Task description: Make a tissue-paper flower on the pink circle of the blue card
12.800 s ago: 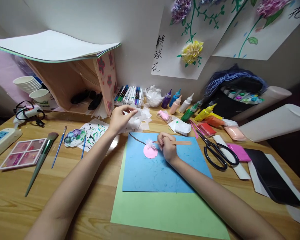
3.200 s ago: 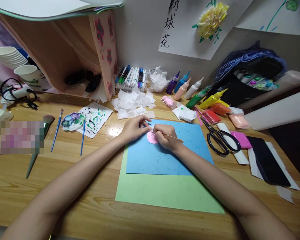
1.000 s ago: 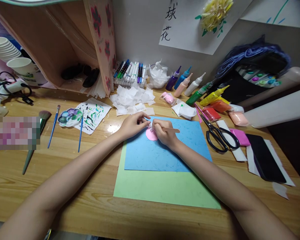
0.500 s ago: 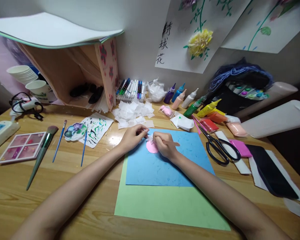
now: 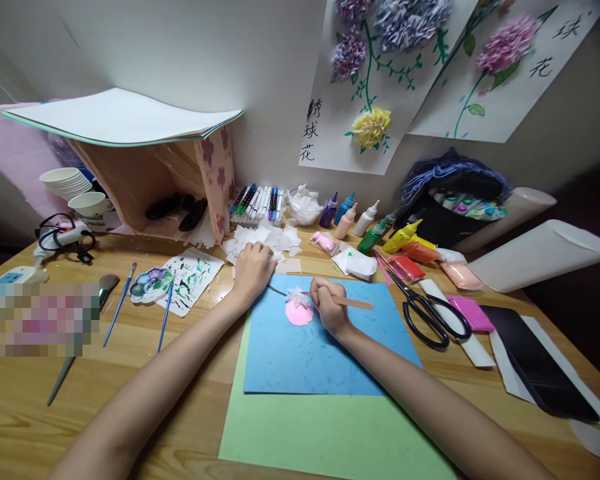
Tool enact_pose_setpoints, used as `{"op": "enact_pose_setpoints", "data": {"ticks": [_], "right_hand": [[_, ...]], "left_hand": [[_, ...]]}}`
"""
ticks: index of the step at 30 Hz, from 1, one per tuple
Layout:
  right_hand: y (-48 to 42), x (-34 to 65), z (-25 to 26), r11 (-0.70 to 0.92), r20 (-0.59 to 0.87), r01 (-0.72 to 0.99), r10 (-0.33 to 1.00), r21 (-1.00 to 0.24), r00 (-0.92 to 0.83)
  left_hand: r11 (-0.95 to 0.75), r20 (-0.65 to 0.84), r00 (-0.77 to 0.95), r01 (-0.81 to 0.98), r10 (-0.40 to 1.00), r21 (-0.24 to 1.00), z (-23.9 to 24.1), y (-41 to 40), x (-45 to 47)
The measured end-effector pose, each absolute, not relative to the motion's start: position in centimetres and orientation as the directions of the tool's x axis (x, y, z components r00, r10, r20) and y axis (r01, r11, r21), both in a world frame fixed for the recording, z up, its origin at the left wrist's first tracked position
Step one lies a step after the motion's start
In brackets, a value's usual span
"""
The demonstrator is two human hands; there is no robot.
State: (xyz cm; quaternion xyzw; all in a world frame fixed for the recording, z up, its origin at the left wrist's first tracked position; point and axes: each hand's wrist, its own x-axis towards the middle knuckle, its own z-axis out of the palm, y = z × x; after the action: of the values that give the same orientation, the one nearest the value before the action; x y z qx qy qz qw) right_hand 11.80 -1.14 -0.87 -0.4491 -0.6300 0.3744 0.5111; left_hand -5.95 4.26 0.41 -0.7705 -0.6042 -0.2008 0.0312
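Note:
A blue sheet (image 5: 325,347) lies on a larger green sheet (image 5: 330,427) on the wooden desk. A pink clay disc (image 5: 299,312) with a tuft of white tissue on top sits near the blue sheet's far edge. My right hand (image 5: 327,303) is closed around a thin wooden stick (image 5: 353,303), its tip by the disc. My left hand (image 5: 253,267) reaches over to the pile of white tissue squares (image 5: 267,239), fingers curled down onto them; whether it grips one is hidden.
Black scissors (image 5: 430,310), pink clay packs and a black sheet (image 5: 535,360) lie right. Paint bottles (image 5: 353,220) and markers (image 5: 257,200) line the wall. Brushes (image 5: 117,303), a paint-smeared paper (image 5: 190,273), a power strip and paper cups (image 5: 73,190) are left.
My left hand has left the pink disc and moved back-left to the tissue pile. The right hand stays by the disc with the stick. The camera has tilted up.

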Motion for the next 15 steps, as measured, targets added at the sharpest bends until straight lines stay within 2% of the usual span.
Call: {"op": "enact_pose_setpoints", "data": {"ticks": [4,7,9,12,15], "right_hand": [[-1.3,11.9,-0.6,0.333,0.32,0.177,0.942,-0.926,-0.098],[-1.3,12.0,-0.7,0.343,0.328,0.168,0.938,-0.924,-0.11],[-1.2,11.9,-0.8,0.336,0.325,0.145,0.941,-0.931,-0.095],[-1.0,11.7,-0.6,0.348,0.354,0.111,0.935,-0.931,0.035],[-0.6,11.5,-0.3,0.337,0.345,0.093,0.935,-0.937,0.083]], "left_hand": [[-0.29,0.364,0.182,0.919,0.913,0.269,0.4,4.6,-5.9],[-0.294,0.403,0.118,0.864,0.908,0.41,1.0,4.5,-6.2],[-0.299,0.402,0.063,0.775,0.914,0.557,1.6,4.2,-6.4],[-0.295,0.339,0.03,0.566,0.94,0.769,2.3,3.3,-6.2],[-0.24,0.223,0.087,0.385,0.971,0.891,2.4,2.0,-5.6]]}}
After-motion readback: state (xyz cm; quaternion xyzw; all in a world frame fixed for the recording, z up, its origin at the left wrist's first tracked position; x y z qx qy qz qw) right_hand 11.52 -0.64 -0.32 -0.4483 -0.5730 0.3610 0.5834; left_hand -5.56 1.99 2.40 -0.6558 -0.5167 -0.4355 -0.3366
